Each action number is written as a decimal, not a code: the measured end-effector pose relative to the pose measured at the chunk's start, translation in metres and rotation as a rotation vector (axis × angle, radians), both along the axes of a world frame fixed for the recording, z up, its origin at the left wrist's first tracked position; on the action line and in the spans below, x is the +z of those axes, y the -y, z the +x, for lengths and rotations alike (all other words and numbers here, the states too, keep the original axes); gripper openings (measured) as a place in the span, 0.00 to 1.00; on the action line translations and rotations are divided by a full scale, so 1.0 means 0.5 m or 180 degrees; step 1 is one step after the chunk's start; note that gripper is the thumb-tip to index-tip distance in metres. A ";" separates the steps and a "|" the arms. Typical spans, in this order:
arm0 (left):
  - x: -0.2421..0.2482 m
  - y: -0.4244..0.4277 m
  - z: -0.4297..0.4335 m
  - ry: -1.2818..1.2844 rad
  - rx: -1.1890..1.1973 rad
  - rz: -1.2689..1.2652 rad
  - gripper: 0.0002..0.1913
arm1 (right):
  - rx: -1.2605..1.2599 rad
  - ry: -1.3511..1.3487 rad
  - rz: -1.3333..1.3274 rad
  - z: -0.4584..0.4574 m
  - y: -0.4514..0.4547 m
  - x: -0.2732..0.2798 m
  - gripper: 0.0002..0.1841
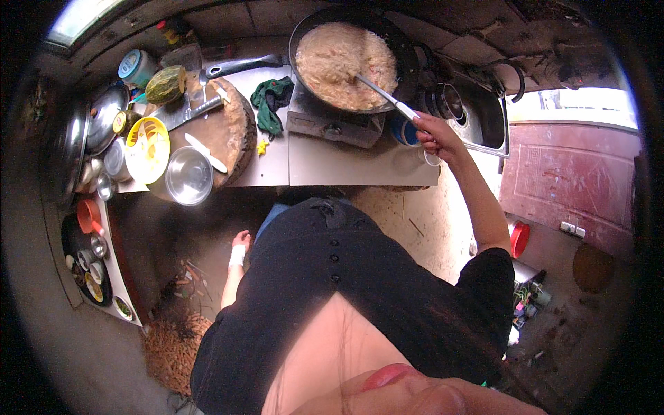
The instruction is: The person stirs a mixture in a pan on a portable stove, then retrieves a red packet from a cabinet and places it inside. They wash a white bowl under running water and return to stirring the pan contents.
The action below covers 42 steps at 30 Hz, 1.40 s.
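My right hand [438, 137] grips the light handle of a metal cooking utensil [381, 92]. Its working end is buried in pale, wet-looking food [337, 65] with small reddish bits, so I cannot tell its shape. A large dark wok [404, 52] holds this food, its black handle [244, 66] pointing left. Beneath the wok is a metal burner [334, 127] with a front knob. My left hand [241, 238] hangs low beside my body, below the counter, with a white band around its wrist. Nothing shows in it, but its fingers are too small to judge.
Left of the burner, a round wooden chopping board [233, 124] carries a cleaver [179, 115], a squash [165, 85] and a white knife [205, 152]. A clear bowl [189, 176] overhangs the edge near a yellow bowl [148, 150]. A green cloth [270, 111] lies beside the burner; a sink [485, 122] is right.
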<state>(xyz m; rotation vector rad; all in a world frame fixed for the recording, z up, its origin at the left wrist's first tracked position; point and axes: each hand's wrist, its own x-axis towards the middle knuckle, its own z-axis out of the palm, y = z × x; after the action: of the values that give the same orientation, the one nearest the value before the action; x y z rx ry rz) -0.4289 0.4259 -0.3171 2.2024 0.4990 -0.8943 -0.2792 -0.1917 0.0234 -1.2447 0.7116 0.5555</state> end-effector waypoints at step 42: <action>-0.002 -0.005 0.008 -0.0232 -0.0002 0.0073 0.14 | -0.0036 -0.0022 -0.0182 -0.036 0.031 0.062 0.12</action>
<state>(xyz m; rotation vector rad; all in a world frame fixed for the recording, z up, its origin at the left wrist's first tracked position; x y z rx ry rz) -0.4251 0.4283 -0.3181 2.1968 0.5454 -0.9765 -0.2972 -0.2073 0.0543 -1.2917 0.7444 0.5337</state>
